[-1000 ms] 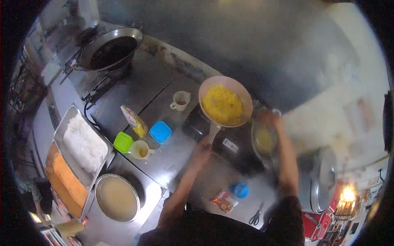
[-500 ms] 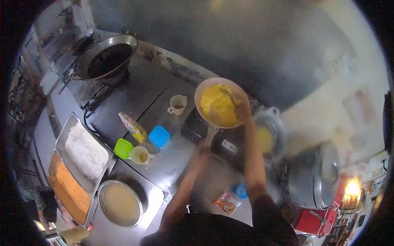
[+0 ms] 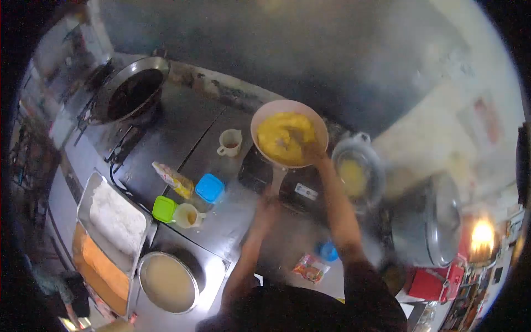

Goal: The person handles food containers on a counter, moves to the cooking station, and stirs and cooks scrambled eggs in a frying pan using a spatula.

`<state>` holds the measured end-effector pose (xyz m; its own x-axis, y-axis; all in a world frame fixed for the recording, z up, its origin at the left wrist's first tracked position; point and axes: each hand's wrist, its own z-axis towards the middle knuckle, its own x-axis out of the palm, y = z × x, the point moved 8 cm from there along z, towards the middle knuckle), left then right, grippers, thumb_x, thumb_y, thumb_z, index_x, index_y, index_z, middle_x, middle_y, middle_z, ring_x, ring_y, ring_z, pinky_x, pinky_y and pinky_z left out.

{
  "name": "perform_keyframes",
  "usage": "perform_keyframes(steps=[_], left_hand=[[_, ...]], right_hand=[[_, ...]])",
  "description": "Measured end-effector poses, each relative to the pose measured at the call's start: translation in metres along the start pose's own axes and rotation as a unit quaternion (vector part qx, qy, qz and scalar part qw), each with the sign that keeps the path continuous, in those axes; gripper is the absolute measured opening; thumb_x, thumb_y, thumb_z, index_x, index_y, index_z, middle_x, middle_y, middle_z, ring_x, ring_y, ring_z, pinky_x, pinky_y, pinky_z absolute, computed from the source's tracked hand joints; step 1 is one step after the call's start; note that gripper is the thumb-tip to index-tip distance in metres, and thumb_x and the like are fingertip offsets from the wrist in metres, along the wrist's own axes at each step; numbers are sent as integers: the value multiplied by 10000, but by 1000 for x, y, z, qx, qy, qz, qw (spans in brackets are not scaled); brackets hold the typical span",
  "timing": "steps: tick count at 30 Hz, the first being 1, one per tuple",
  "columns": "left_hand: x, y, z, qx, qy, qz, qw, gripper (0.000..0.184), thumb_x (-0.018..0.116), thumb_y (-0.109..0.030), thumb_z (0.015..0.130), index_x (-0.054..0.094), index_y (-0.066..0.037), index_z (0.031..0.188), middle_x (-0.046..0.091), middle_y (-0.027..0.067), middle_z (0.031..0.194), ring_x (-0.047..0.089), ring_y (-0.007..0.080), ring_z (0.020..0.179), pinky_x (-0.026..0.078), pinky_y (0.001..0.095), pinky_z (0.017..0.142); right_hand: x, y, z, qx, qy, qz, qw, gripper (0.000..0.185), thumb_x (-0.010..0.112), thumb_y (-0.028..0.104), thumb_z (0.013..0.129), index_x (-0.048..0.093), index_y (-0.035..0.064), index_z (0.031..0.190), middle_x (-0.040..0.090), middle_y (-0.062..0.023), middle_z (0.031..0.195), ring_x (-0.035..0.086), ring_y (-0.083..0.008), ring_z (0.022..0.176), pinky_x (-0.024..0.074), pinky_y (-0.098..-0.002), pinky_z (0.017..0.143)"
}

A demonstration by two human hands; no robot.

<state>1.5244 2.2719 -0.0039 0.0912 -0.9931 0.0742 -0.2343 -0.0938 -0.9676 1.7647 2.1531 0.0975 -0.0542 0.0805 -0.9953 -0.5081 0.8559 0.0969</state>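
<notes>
A light-coloured frying pan (image 3: 258,117) sits on the black stove (image 3: 251,172), a soft yellow mass (image 3: 276,133) spread over its bottom. My left hand (image 3: 269,206) is wrapped round the pan's handle (image 3: 279,180). Over the pan's right side, my right hand (image 3: 314,152) is closed on a blurred spatula (image 3: 297,136) that dips into the yellow mass. Its fingers are partly smeared by motion. Just right of the pan stands a clear bowl (image 3: 371,166) with something yellow in it.
Left of the stove are two cups (image 3: 230,143), a blue-lidded box (image 3: 210,188), a green-lidded box (image 3: 164,209) and a yellow packet (image 3: 180,182). Farther left stand a wok (image 3: 157,66), powder trays (image 3: 145,224) and a basin (image 3: 170,282). A large pot (image 3: 415,232) stands right.
The spatula and my right hand have moved a little left within the pan, and the yellow mass has shifted shape. My left hand stays on the handle. The camera view has shifted slightly.
</notes>
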Motion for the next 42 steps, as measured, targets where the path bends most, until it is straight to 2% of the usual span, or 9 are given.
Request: perform_keyframes(steps=[4, 7, 10, 20, 23, 25, 29, 32, 42], left_hand=[[-2, 74, 31, 30, -15, -446, 894, 497, 535, -135, 963, 426, 18, 1424, 598, 131, 1161, 572, 194, 974, 490, 331, 817], [11, 40, 19, 281, -75, 405, 867, 485, 531, -107, 952, 446, -10, 1419, 601, 131, 1168, 563, 170, 1007, 480, 315, 818], [1, 24, 16, 126, -52, -75, 988, 466, 541, -103, 942, 486, -13, 1396, 624, 143, 1149, 590, 194, 1010, 485, 326, 833], [-11, 29, 19, 81, -75, 39, 993, 458, 556, -152, 960, 501, -23, 1396, 652, 138, 1074, 603, 213, 925, 487, 349, 823], [-4, 14, 10, 92, -99, 29, 990, 444, 553, -192, 968, 512, -31, 1380, 658, 156, 1080, 623, 218, 953, 495, 369, 819], [-7, 12, 9, 26, -129, -75, 988, 427, 548, -209, 972, 524, -32, 1360, 661, 160, 1069, 631, 218, 963, 498, 384, 814], [-9, -14, 5, 190, -141, 164, 958, 407, 544, -223, 963, 543, -44, 1329, 678, 200, 1039, 654, 316, 980, 500, 439, 821], [-12, -43, 11, 120, -120, 231, 958, 393, 536, -218, 960, 546, -46, 1313, 677, 227, 1040, 652, 378, 993, 496, 462, 838], [-15, -39, -5, 95, -106, 74, 987, 407, 461, -240, 996, 506, -103, 1376, 640, 211, 1218, 637, 372, 1097, 486, 471, 912]], right_hand=[[-15, -11, -53, 2, 45, -21, 999, 396, 541, 363, 917, 667, 75, 1159, 689, -183, 1112, 658, -349, 1053, 511, -487, 883], [-26, -48, -43, 46, 74, -25, 996, 391, 542, 356, 917, 667, 75, 1159, 691, -183, 1108, 660, -350, 1050, 511, -489, 879], [-14, -38, 4, 33, 11, -3, 999, 386, 542, 350, 917, 666, 75, 1159, 692, -183, 1104, 662, -350, 1047, 512, -491, 874], [-118, -49, -62, 140, 193, -84, 968, 370, 544, 327, 916, 665, 75, 1158, 698, -182, 1091, 668, -352, 1038, 513, -497, 860], [-48, -48, -63, -189, -67, -203, 958, 330, 530, 265, 920, 675, 47, 1121, 705, -198, 1031, 693, -333, 955, 525, -486, 811], [3, -100, -34, 164, 85, -128, 974, 399, 541, 392, 939, 666, 116, 1200, 691, -155, 1151, 655, -336, 1084, 504, -496, 941], [94, -203, 56, 113, 142, -215, 960, 286, 521, 197, 927, 707, 59, 1094, 702, -180, 1044, 688, -300, 980, 527, -469, 803], [84, -230, 100, 98, -179, 232, 951, 283, 567, 220, 903, 721, 98, 1105, 705, -176, 1026, 674, -309, 980, 510, -464, 815], [-122, -30, 51, -139, -29, -331, 933, 252, 597, 231, 878, 725, 181, 1089, 705, -120, 1037, 660, -306, 1028, 467, -520, 908]])
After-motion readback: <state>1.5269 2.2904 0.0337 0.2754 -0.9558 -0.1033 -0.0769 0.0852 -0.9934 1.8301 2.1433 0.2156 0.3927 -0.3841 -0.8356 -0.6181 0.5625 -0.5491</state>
